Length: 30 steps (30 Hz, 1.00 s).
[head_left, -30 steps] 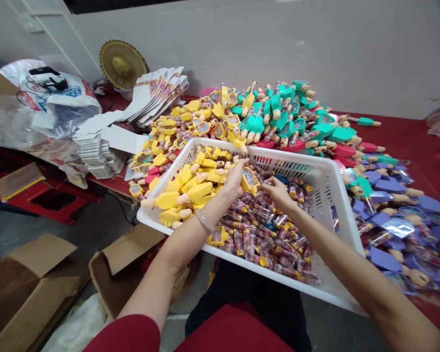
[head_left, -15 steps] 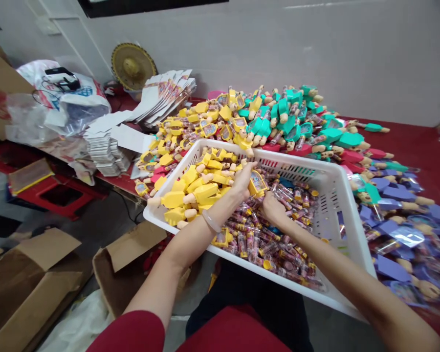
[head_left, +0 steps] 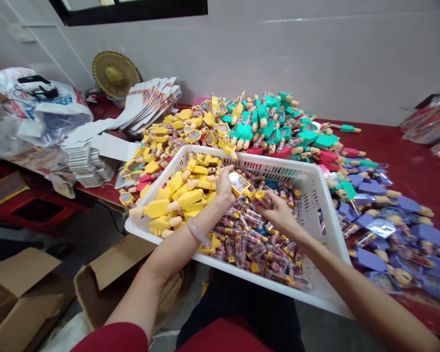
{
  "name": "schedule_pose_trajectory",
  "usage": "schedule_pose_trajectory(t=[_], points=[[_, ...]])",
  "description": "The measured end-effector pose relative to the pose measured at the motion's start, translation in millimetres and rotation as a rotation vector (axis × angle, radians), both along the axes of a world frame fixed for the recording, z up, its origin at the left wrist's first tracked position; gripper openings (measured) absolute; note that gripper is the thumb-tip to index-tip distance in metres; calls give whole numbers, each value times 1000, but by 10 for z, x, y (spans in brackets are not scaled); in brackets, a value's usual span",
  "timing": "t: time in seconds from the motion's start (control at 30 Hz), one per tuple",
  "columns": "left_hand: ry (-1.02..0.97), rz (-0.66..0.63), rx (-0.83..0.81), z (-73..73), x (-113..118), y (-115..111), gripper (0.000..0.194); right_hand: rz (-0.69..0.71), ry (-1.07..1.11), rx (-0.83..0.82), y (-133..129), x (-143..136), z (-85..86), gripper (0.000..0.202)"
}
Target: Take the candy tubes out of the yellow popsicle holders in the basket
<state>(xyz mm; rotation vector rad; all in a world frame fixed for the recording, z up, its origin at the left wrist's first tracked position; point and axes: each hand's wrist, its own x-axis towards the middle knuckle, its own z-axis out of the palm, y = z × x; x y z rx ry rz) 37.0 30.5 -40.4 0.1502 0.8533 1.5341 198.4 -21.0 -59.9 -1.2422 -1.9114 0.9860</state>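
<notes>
My left hand (head_left: 225,188) grips a yellow toy (head_left: 239,184) with a clear, shiny window facing up. Between the thumb and fingers of my right hand (head_left: 278,214) is a small clear tube (head_left: 263,198) with a yellow cap, apart from the yellow toy and to its right. Both hands are over a white plastic basket (head_left: 311,172). Yellow toys with beige knob ends (head_left: 188,199) fill its left side. Many small tubes (head_left: 256,252) with pink contents and yellow caps lie loose in the middle and right.
Behind the basket, green toys (head_left: 267,128) and more yellow ones are heaped on a red table (head_left: 381,139). Purple toys (head_left: 374,259) lie at right. Stacked white cards (head_left: 84,164) stand at left, near a straw hat (head_left: 116,74). Open cardboard boxes (head_left: 22,271) are on the floor.
My right hand has moved away from the yellow toy and now shows a capped tube in its fingers. My left hand still holds the toy. The whole view has shifted slightly.
</notes>
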Motion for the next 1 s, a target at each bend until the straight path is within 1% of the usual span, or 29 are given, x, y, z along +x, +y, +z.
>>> schedule_pose_trajectory(t=[0.07,0.2,0.23,0.3,0.37,0.43,0.5,0.57,0.63,0.67,0.73,0.8,0.9,1.0], points=[[9,30,46,12,25,-29,28,-11,-32,201,-121,-2,33,27],[-59,62,55,73,54,-93,28,5,-249,710,-224,-30,32,42],[-64,68,54,94,61,-108,28,-1,-307,800,-231,-35,32,44],[-47,78,57,134,79,-135,28,-19,-392,903,-236,-39,38,45],[-39,81,55,160,100,-159,28,-28,-406,943,-237,-31,46,44],[-36,88,52,165,115,-177,27,-10,-340,932,-240,-15,51,44],[-35,63,49,155,121,-192,26,7,-211,846,-246,2,55,46],[-35,22,51,139,120,-204,24,2,-83,723,-259,15,59,47],[-16,16,73,125,123,-211,24,-9,-10,643,-279,20,64,49],[5,27,89,121,128,-214,25,-10,-4,636,-291,20,67,49],[50,47,105,119,146,-218,26,-1,-44,676,-315,17,75,50],[67,52,77,125,167,-224,25,12,-133,769,-336,14,82,49],[28,38,2,138,192,-237,21,26,-275,921,-364,11,77,49],[-8,-7,-50,124,207,-242,21,19,-421,1033,-399,-3,43,46]])
